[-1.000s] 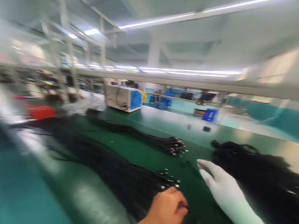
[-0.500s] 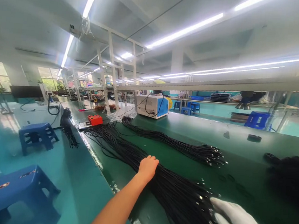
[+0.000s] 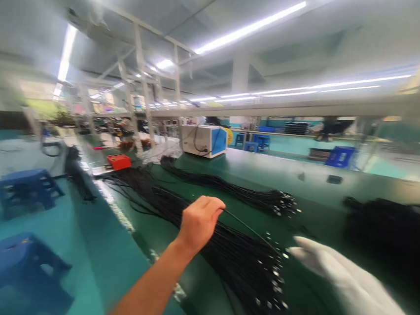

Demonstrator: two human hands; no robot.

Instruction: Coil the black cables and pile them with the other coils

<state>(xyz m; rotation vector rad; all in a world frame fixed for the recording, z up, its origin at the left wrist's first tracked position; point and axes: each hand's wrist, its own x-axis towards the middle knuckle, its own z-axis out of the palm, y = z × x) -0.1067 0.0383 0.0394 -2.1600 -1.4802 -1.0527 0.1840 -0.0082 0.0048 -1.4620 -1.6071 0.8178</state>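
Observation:
My bare left hand (image 3: 199, 221) is raised above a long bundle of black cables (image 3: 223, 250) on the green bench (image 3: 315, 185). Its fingers pinch a single black cable (image 3: 248, 226), which stretches from the hand down to the metal-tipped ends of the bundle. My right hand (image 3: 329, 270), in a white glove, lies stretched out by those cable ends, blurred by motion, with nothing seen in it. A second bundle of black cables (image 3: 236, 192) lies farther back on the bench.
A heap of black cables (image 3: 392, 229) sits at the right. A white and blue machine (image 3: 204, 140) and a red box (image 3: 119, 161) stand at the back of the bench. Blue stools (image 3: 29, 187) stand on the teal floor to the left.
My left hand has lifted off the bundle and now pulls one cable up from it. My gloved right hand has moved up beside the cable ends. The camera has shifted slightly.

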